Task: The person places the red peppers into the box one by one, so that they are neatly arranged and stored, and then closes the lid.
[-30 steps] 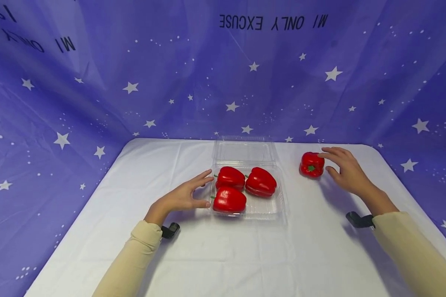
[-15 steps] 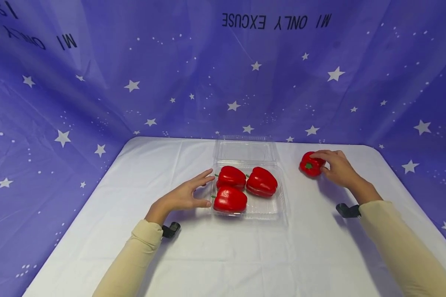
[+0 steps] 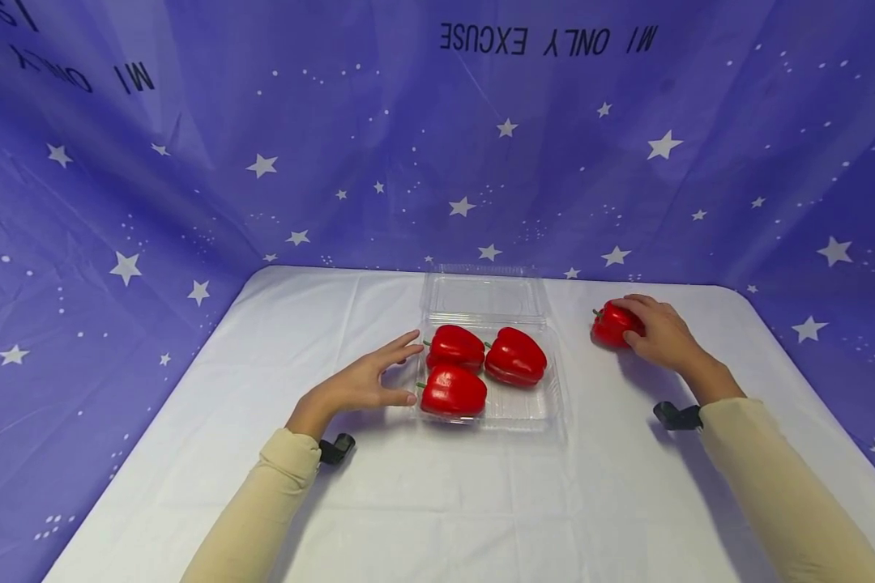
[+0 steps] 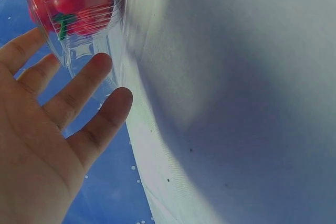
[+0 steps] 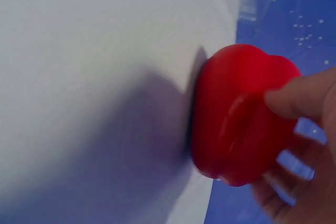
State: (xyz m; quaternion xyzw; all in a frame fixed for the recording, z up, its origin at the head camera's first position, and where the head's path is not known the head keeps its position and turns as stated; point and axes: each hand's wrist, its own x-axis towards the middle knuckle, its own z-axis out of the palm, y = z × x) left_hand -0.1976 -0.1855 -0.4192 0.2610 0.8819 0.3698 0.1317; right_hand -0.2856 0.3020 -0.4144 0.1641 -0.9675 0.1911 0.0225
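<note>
Your table (image 3: 591, 502) carries a clear box (image 3: 514, 409) with its lid (image 3: 488, 295) laid back and three peppers (image 3: 454, 392) inside. Right of it, the lone pepper (image 3: 612, 325) sits on the table; it looks light, firm and glossy, probably slick, so take it across its rounded sides. Your left hand (image 3: 357, 385) spreads wide beside the box; you can't tell if it touches. Your right hand (image 3: 663, 334) holds the lone pepper between thumb (image 5: 294, 98) and fingers (image 5: 269, 198).
</note>
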